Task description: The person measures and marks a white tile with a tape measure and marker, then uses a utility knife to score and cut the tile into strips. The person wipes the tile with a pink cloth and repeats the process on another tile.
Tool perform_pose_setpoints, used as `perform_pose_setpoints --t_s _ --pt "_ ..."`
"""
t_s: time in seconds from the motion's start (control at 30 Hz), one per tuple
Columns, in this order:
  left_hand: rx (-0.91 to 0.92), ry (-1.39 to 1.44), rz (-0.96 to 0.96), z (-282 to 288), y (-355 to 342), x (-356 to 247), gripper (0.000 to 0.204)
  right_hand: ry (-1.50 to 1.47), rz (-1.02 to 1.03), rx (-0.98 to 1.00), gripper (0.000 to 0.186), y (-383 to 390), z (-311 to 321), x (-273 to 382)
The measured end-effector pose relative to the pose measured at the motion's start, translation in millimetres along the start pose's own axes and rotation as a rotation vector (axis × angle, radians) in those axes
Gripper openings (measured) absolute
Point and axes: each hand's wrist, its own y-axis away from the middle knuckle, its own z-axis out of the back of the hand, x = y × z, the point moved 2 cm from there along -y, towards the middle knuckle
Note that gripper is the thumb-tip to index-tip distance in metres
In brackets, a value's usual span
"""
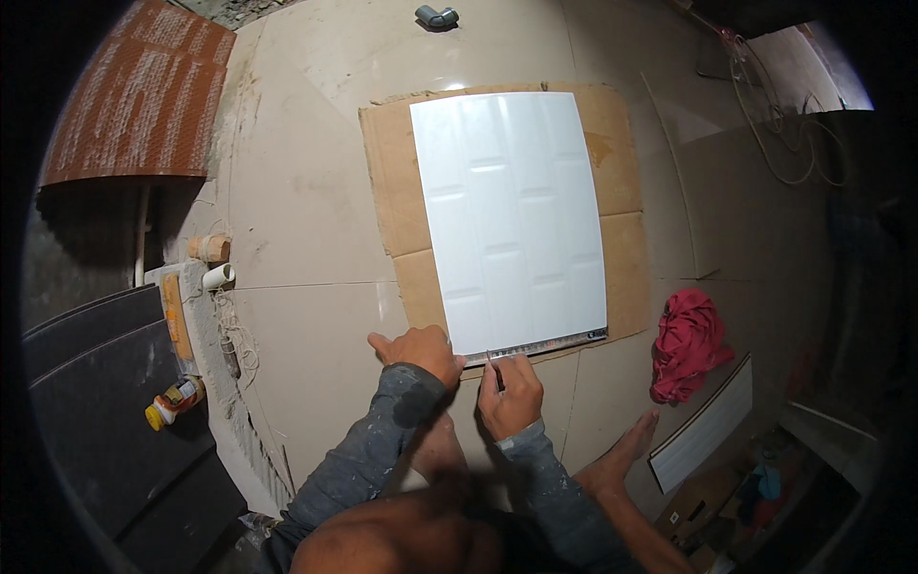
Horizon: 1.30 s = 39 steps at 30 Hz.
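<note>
A white glossy wall tile [521, 220], with a raised brick pattern, lies on a sheet of brown cardboard [622, 277]. Along its near edge runs a narrow metal ruler [564, 342] with dark markings. At the near left corner my left hand [419, 354] is closed, its thumb on the ruler's end and one finger sticking out to the left. To its right, my right hand [512, 394] pinches a slim pen-like tool, its tip at the ruler; the fingers hide most of that tool, so its exact kind is unclear.
A crumpled red cloth [688, 344] and a pale tile strip [703, 423] lie to the right, near my bare foot [622, 454]. Leftward are a yellow-capped bottle [175, 402], dark panels [105, 344] and a rusty-red corrugated sheet [143, 96]. A grey pipe elbow [437, 17] sits far off.
</note>
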Motion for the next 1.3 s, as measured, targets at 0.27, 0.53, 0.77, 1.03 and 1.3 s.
perform_pose_setpoints --t_s 0.27,0.53,0.77,1.03,1.3 --pt "-0.013 -0.001 -0.013 -0.7 -0.7 0.9 0.025 -0.056 -0.044 0.007 0.005 3.4 -5.9 -3.0" --pt "-0.029 -0.009 -0.023 -1.3 -1.1 0.6 0.023 -0.044 -0.025 -0.012 0.004 4.6 -6.4 -3.4" --pt "-0.038 -0.011 -0.015 -0.3 -0.2 -0.7 0.023 -0.061 -0.009 -0.044 0.004 3.7 -7.8 -3.2" --pt "-0.031 -0.008 -0.018 -2.9 -3.1 0.0 0.025 -0.063 -0.016 -0.049 0.004 4.3 -9.2 -4.4" --pt "-0.044 -0.015 0.003 0.4 2.2 -3.2 0.026 -0.047 -0.018 -0.052 0.005 2.1 -5.4 -2.8"
